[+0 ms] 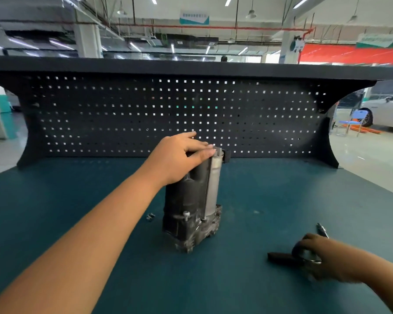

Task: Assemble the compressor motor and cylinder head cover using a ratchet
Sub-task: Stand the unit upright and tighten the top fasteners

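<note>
The compressor (192, 200) stands upright in the middle of the teal bench, a dark motor body with a silver cylinder along its right side and a bolt head near its base. My left hand (179, 155) rests on its top end and grips it. My right hand (327, 257) lies low at the right on a dark cover part (281, 257) that rests flat on the bench, fingers curled around a round metal piece. Motion blur hides exactly what those fingers hold. A slim metal tool (322, 230), perhaps the ratchet, lies just behind that hand.
Small loose bolts (150, 216) lie on the bench just left of the compressor's base. A black pegboard back panel (168, 114) with a shelf on top closes the far side. The bench top (270, 189) is teal. A car and a blue chair stand far right.
</note>
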{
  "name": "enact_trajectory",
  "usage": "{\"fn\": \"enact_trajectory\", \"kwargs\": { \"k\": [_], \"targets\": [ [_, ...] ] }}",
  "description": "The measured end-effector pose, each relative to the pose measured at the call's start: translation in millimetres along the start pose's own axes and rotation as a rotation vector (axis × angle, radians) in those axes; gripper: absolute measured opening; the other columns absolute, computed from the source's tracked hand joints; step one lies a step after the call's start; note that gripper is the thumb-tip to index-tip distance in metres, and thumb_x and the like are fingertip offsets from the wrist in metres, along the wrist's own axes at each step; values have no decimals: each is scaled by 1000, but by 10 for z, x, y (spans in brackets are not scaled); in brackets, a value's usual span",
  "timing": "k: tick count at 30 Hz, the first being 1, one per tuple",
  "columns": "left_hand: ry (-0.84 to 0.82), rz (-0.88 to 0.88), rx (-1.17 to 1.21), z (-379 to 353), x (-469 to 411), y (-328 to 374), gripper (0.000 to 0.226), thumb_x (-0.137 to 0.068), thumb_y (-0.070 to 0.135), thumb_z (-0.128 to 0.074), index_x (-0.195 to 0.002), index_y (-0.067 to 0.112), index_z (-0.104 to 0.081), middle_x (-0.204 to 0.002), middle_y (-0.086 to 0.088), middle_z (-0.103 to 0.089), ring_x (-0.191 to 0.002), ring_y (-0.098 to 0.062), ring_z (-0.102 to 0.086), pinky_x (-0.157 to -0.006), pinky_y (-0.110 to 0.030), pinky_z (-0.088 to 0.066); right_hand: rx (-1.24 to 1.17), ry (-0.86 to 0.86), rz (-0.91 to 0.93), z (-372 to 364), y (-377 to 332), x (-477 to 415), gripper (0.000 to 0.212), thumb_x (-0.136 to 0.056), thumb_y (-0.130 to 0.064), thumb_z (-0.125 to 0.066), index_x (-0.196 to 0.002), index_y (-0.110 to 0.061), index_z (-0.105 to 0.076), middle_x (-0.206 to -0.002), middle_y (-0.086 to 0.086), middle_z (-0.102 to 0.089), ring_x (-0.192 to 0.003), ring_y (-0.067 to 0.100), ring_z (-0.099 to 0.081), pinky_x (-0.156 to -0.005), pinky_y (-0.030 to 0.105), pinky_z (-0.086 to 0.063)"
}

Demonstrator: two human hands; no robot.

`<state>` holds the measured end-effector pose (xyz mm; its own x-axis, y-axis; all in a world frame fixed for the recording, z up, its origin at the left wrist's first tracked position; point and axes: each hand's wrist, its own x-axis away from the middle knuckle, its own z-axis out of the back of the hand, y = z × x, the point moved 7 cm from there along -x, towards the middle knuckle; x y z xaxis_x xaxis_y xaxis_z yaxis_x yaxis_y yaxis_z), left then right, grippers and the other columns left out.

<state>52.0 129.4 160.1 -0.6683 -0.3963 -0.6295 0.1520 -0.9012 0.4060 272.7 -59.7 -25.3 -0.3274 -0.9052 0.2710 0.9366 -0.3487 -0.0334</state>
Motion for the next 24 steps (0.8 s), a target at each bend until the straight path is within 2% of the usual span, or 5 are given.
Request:
{"fn": "enact_trajectory", "kwargs": {
  "k": [6, 10, 14, 19, 24],
  "targets": [
    [-12, -29, 127, 19, 94, 86, 17, -84, 35, -65, -99, 41, -69, -94, 35, -63, -95, 18, -56, -83, -1, -41, -52, 92, 81, 41, -103, -2, 22, -92, -18, -52, -81, -33, -41, -91, -16, -53, -80, 2, -57, -75, 13, -42],
    [-96, 29, 217, 41, 51, 73, 15, -83, 27, -68, -80, 41, -73, -99, 28, -67, -97, 15, -58, -82, -1, -41, -663, 344, 135, 644, -166, 102, 6, -95, -2, -49, -93, -5, -45, -78, 7, -70, -60, 20, -69, -56, 25, -51],
    [-153, 71, 163, 39, 26, 94, 23, -87, 34, -62, -68, 44, -69, -95, 34, -64, -91, 23, -54, -73, 4, -37, -1351, 692, 260, 1510, -256, 322, 26, -93, 9, -35, -89, -14, -48, -46, 4, -48, -31, 13, -38, -34, 22, -38],
    [-146, 81, 77, 20, 27, 87, 28, -92, 36, -56, -68, 51, -59, -110, 22, -66, -92, 20, -53, -74, 5, -35, -2195, 296, 592, 1986, -779, 401, 19, -81, -25, -48, -80, -8, -55, -60, -4, -38, -47, 5, -36, -47, 19, -48],
    [-191, 99, 142, 37, 15, 55, 24, -89, 31, -61, -70, 43, -66, -113, 20, -65, -92, 24, -53, -75, 3, -37, -2661, 280, 788, 2079, -1178, 396, 43, -96, -13, -46, -56, 0, -55, -57, 7, -46, -43, 14, -44, -52, 32, -55]
  ]
}}
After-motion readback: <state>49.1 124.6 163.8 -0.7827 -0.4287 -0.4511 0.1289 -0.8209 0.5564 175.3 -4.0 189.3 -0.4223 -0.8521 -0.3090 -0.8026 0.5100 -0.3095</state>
